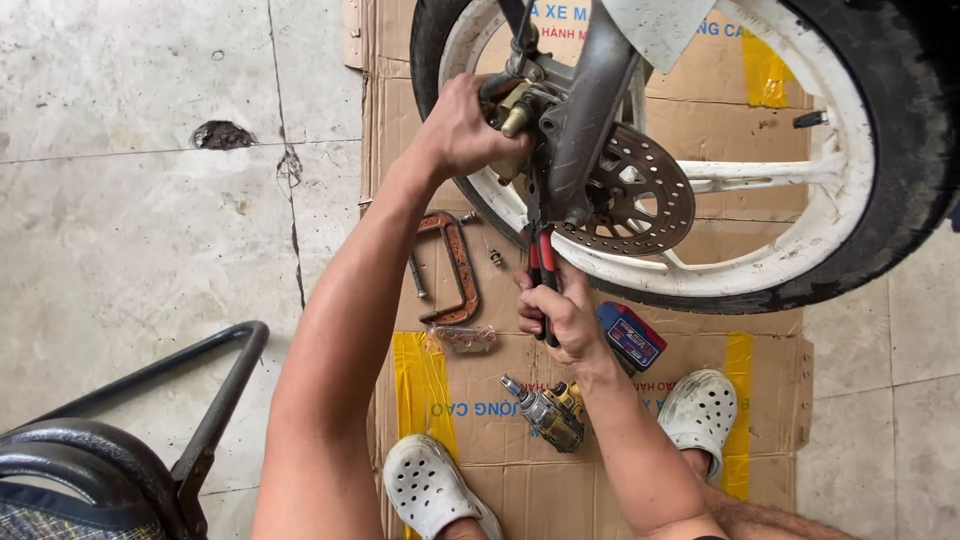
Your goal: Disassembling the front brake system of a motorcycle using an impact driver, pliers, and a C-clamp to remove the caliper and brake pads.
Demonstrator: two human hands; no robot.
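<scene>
Caliper (520, 110) still sits on the wheel, left hand (462, 128) clasping it, right hand (556, 316) clenched round red-handled pliers (543, 275).

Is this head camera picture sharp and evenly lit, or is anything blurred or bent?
Head view: soft, even daylight, no harsh shadows or glare; left hand on the brake caliper and right hand gripping the red-handled tool look sharp; the wheel rim bulges slightly from wide-angle distortion.

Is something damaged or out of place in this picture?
Yes. The floor tile has a broken hole with a crack running down from it. The white wheel rim looks scuffed and dirty. Nothing seems spilled.
</scene>
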